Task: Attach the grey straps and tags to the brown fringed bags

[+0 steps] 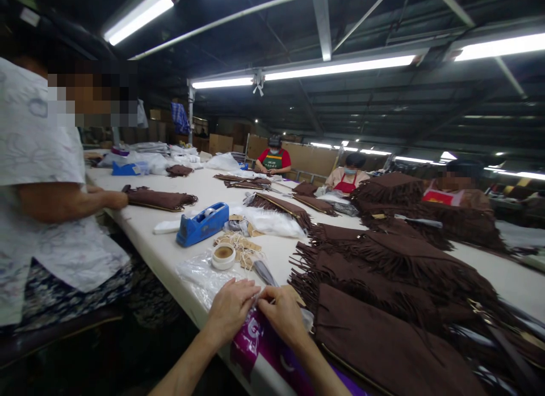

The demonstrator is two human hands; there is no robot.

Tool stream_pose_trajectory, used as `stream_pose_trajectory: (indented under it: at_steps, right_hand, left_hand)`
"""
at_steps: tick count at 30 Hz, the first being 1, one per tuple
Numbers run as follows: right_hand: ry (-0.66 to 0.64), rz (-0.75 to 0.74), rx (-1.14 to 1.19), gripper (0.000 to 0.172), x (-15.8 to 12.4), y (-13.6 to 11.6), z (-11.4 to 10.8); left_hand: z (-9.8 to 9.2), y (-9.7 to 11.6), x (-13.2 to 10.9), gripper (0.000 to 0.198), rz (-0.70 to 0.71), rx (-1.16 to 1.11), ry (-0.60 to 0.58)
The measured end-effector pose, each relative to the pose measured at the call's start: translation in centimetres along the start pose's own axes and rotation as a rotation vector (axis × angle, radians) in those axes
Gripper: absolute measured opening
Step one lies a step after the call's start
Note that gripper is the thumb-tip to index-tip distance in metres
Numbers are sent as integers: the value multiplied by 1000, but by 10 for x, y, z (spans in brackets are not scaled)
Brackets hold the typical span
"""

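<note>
My left hand [232, 308] is at the table's near edge, its fingers together and bent over the top of a shiny purple plastic wrapper [252, 340]. Close beside it, the fingertips of my right hand [283, 312] are pinched; what they hold, if anything, is hidden. A tan card tag [294, 294] shows just behind the right hand. Clear plastic bags [198, 276] lie past the left hand, with a round white tub of brown paste [223, 256] on them. Dark brown fringed suede bags [383, 333] are piled right of my hands.
A blue tape dispenser [203, 224] and stringed tags [242, 249] sit on the white table [164, 262]. At left stands a person in a patterned shirt [46, 174], hand on a brown pouch [162, 199]. Several people work across the table. More fringed bags [389, 194] are stacked there.
</note>
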State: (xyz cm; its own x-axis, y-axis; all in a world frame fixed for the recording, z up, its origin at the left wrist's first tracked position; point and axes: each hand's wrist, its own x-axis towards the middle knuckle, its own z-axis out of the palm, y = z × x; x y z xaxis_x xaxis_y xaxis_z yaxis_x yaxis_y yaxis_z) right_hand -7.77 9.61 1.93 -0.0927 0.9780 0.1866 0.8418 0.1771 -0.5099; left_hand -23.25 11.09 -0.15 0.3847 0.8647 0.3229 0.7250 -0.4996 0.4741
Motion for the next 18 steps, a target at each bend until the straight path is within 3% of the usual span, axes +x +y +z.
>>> stream_pose_trajectory:
  at_steps: [6,11,15,18]
  right_hand:
    - [25,40,-76,15,-14,5,-38]
    - [137,159,-315,12,-55,50,-92]
    - [315,282,-41,21,-109,103,-131]
    - [526,363,152,26,-159,124,-144]
  left_hand:
    - [3,-3,1,34,-26,32,8]
    - [5,-5,1,35,-17,65,3]
    - [0,-9,3,38,-2,113,-45]
    - [-8,-8,6,39,29,189,-64]
